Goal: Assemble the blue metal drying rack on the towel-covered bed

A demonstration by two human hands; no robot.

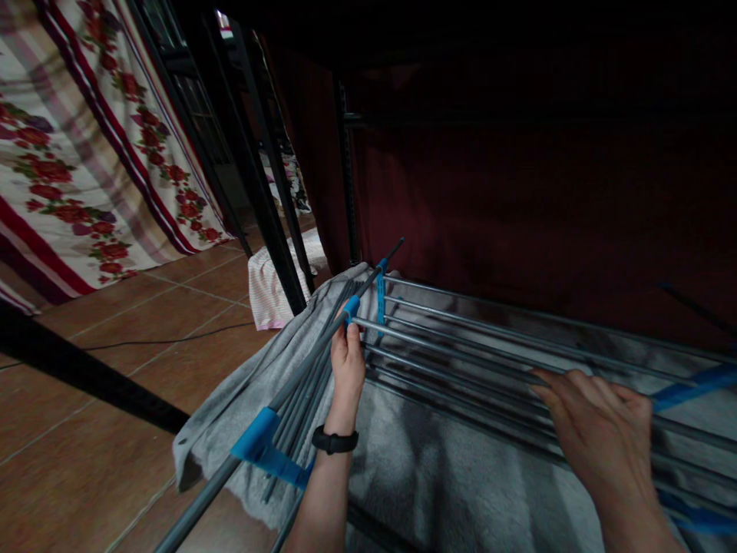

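A rack-like frame of grey metal tubes with blue plastic connectors lies over a grey blanket. My left hand (348, 361), with a black band on the wrist, is closed around a blue plastic connector (351, 309) where a cross tube meets the long side pole (311, 359). Its thumb is on the near side; the other fingers are mostly hidden. Farther right, my right hand (599, 418) grips that cross tube (449, 346) from above. Another blue connector (256, 442) sits lower on the side pole, and a blue slotted strip (381, 299) is near its far end.
Several loose grey tubes (308, 399) lie bundled on the grey blanket (437, 461) beneath. Black metal posts (253, 161) rise at the left, and a dark red cloth (518, 207) hangs behind. A cable (173, 340) crosses the tiled floor near a flowered curtain (74, 169).
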